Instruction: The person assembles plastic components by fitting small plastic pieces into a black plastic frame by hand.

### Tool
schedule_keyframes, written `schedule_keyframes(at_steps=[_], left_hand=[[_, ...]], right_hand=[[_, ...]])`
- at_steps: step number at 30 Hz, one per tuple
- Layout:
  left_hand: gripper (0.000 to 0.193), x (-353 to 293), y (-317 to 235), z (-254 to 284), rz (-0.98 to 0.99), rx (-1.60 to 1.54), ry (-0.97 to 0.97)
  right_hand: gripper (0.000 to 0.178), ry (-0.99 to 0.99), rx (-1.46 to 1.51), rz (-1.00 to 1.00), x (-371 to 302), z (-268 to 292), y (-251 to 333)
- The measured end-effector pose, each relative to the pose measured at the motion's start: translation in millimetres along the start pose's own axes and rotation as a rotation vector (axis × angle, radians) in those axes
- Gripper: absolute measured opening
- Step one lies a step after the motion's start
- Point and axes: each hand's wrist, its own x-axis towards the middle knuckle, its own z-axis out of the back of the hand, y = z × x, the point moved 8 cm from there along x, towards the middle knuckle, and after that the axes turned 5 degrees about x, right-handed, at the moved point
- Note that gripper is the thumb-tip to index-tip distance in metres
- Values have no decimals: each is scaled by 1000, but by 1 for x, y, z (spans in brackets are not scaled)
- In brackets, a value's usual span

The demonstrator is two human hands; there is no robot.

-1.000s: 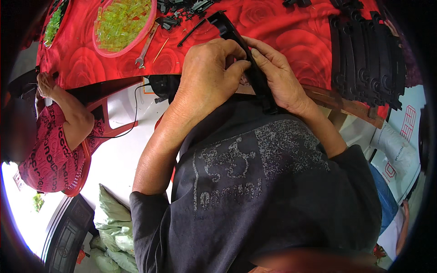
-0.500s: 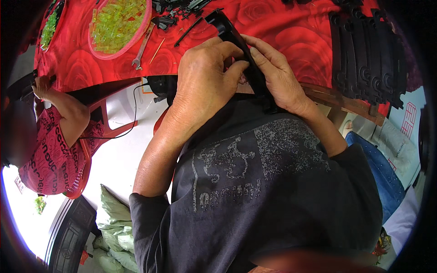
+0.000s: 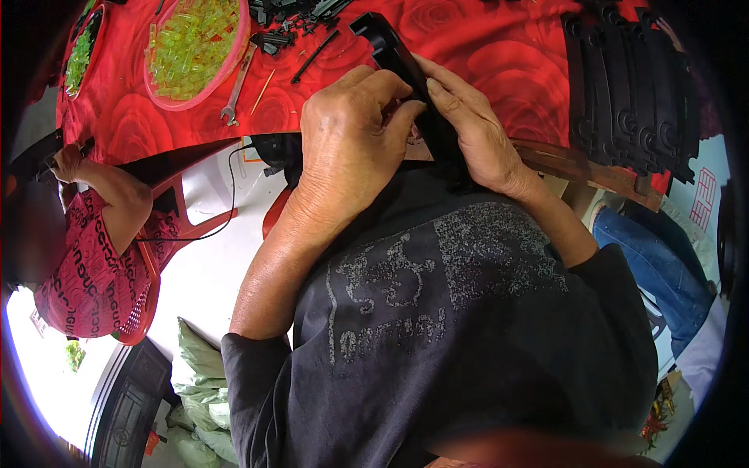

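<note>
At the near edge of the bench [image 3: 499, 54], a long black plastic part [image 3: 398, 58] is held up by both hands, with its far end pointing out over the red rose cloth. The left hand [image 3: 347, 148] is curled over the part from the left, and its fingers [image 3: 382, 86] are closed on it. The right hand [image 3: 476, 140] is laid along the other side, with the fingers [image 3: 449, 93] pressed flat against the black edge. For this step to be done well, the part should be kept still by one hand while it is pushed or fitted by the other. A firm, even squeeze looks best, so the part is not bent or dropped.

The bench is covered by a red cloth with big roses. A stack of black curved parts [image 3: 632, 86] is set on the right side, well apart from the hands. A pink bowl of yellow-green bits [image 3: 195, 47] is seen at the far left. A wrench [image 3: 238, 82] is laid just beside the bowl, and small black pieces [image 3: 296, 15] are heaped near it.

Another person in a red top [image 3: 94, 257] is seated at the left. Green sacks [image 3: 195, 382] are piled on the pale floor below.
</note>
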Motion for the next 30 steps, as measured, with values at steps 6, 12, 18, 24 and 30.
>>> schedule_keyframes(at_steps=[6, 12, 18, 24, 30], left_hand=[[14, 1, -3, -1, -9, -24, -6], [12, 0, 4, 0, -13, 2, 7], [10, 6, 12, 3, 5, -18, 62], [8, 12, 15, 5, -33, 9, 89], [10, 12, 33, 5, 139, -112, 105]], right_hand=[[49, -18, -58, 4, 1, 4, -2], [48, -12, -50, 14, 4, 2, -5], [48, 6, -87, 65, 10, -7, -4], [47, 24, -172, 90, 17, -12, -5], [47, 41, -213, 71, 20, -20, -6]])
